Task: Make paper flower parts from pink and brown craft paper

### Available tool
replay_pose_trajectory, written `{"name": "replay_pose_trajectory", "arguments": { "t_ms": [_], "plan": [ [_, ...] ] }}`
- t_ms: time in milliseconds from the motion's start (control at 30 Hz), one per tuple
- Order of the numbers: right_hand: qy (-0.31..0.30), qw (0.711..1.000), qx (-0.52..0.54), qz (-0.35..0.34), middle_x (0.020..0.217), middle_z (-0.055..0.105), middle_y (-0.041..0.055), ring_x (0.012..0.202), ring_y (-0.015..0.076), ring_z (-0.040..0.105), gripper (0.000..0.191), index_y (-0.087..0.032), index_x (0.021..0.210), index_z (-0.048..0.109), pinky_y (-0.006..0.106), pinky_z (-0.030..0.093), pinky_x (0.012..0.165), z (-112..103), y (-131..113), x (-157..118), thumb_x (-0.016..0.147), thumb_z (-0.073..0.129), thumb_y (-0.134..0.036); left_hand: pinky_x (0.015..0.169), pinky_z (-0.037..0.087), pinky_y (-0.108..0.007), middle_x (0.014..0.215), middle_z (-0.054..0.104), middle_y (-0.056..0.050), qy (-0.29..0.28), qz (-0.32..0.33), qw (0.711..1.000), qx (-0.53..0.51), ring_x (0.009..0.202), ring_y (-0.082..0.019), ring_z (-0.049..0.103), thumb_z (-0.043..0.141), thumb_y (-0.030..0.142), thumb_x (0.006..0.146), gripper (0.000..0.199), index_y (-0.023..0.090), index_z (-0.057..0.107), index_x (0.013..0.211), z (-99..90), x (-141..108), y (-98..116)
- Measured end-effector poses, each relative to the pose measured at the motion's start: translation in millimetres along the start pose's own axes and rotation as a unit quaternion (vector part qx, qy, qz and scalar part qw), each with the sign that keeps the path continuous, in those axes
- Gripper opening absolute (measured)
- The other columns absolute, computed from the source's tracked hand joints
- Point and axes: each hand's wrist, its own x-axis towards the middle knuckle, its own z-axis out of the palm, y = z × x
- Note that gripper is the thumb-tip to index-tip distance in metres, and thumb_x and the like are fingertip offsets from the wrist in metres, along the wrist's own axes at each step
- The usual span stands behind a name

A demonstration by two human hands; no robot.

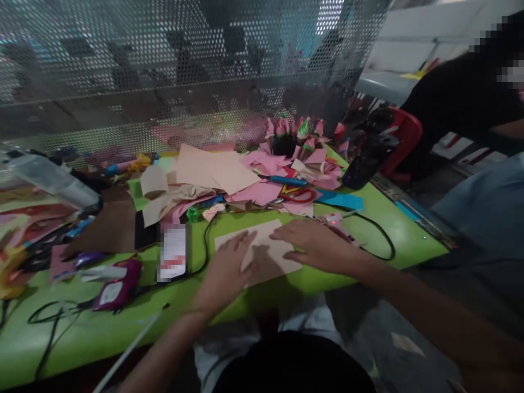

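A pale peach sheet of paper [266,254] lies on the green table [327,289] near its front edge. My left hand [229,265] rests at the sheet's left side, palm down, with its fingers spread. From the right, my right hand [311,245] reaches over the sheet's right part, fingers apart and pointing left. Neither hand grips anything. Between them the middle of the sheet shows, with shadows on it. A white phone-like item [172,252] lies left of my left hand.
Behind the sheet are loose pink and peach papers [196,166], red-handled scissors [301,197] and a blue tool [287,180]. A purple pouch [118,286] and cables lie left. A perforated metal screen [164,71] stands behind; a person in black [458,98] is at right.
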Motion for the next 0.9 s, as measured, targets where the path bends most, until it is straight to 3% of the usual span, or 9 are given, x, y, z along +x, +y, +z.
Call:
{"name": "replay_pose_trajectory", "arguments": {
  "t_ms": [67, 167, 267, 400, 533, 733, 900],
  "plan": [
    [-0.028, 1.000, -0.002, 0.008, 0.145, 0.056, 0.0139, 0.132, 0.0315, 0.053, 0.057, -0.020, 0.138, 0.057, 0.050, 0.041, 0.108, 24, -5, -23, 0.085, 0.071, -0.033, 0.109, 0.042, -0.047, 0.149, 0.051, -0.012, -0.043, 0.006, 0.998, 0.035, 0.134, -0.028, 0.050, 0.059, 0.031, 0.090, 0.064, 0.022, 0.038, 0.150, 19.1, -33, 10],
    [-0.046, 0.999, 0.010, 0.018, 0.150, 0.051, 0.0138, 0.138, 0.0306, 0.047, 0.066, -0.020, 0.144, 0.051, 0.051, 0.035, 0.113, 51, -14, -53, 0.085, 0.070, -0.041, 0.115, 0.035, -0.053, 0.155, 0.044, -0.011, -0.052, 0.036, 0.995, 0.084, 0.142, -0.029, 0.041, 0.063, 0.028, 0.087, 0.068, 0.024, 0.037, 0.151, 37.5, -59, 16],
    [0.006, 0.999, 0.007, 0.041, 0.152, 0.049, 0.0132, 0.139, 0.0297, 0.045, 0.068, -0.021, 0.146, 0.048, 0.052, 0.034, 0.114, 71, -30, -78, 0.084, 0.070, -0.041, 0.115, 0.033, -0.056, 0.155, 0.044, -0.009, -0.037, 0.067, 0.991, 0.110, 0.142, -0.030, 0.040, 0.066, 0.033, 0.086, 0.071, 0.026, 0.037, 0.150, 43.4, -68, 16],
    [0.085, 0.996, -0.003, 0.025, 0.138, 0.062, 0.0094, 0.130, 0.0235, 0.053, 0.054, -0.024, 0.142, 0.051, 0.046, 0.036, 0.112, 91, -50, -98, 0.089, 0.059, -0.018, 0.117, 0.031, -0.057, 0.150, 0.050, -0.008, 0.013, 0.059, 0.991, 0.122, 0.141, -0.030, 0.042, 0.065, 0.031, 0.087, 0.068, 0.028, 0.039, 0.150, 46.5, -76, 21],
    [0.118, 0.993, 0.012, 0.012, 0.135, 0.064, 0.0088, 0.128, 0.0225, 0.054, 0.060, -0.023, 0.141, 0.052, 0.044, 0.036, 0.111, 96, -51, -99, 0.083, 0.054, -0.006, 0.115, 0.035, -0.055, 0.138, 0.059, -0.010, 0.049, 0.045, 0.992, 0.111, 0.135, -0.029, 0.048, 0.064, 0.021, 0.087, 0.064, 0.026, 0.044, 0.147, 52.0, -83, 25],
    [0.074, 0.995, 0.035, 0.056, 0.150, 0.052, 0.0090, 0.138, 0.0276, 0.045, 0.066, -0.023, 0.141, 0.053, 0.051, 0.033, 0.113, 83, -32, -87, 0.076, 0.064, -0.013, 0.111, 0.043, -0.050, 0.130, 0.062, -0.009, 0.079, 0.086, 0.990, 0.084, 0.132, -0.027, 0.053, 0.064, 0.015, 0.085, 0.052, 0.028, 0.056, 0.135, 55.4, -87, 16],
    [0.073, 0.995, 0.046, 0.041, 0.146, 0.056, 0.0074, 0.133, 0.0263, 0.050, 0.057, -0.025, 0.135, 0.059, 0.048, 0.037, 0.110, 84, -25, -85, 0.079, 0.064, -0.014, 0.113, 0.042, -0.049, 0.124, 0.066, -0.008, 0.093, 0.098, 0.989, 0.066, 0.130, -0.027, 0.055, 0.063, 0.011, 0.083, 0.054, 0.027, 0.058, 0.134, 55.6, -90, 14]
  ]
}}
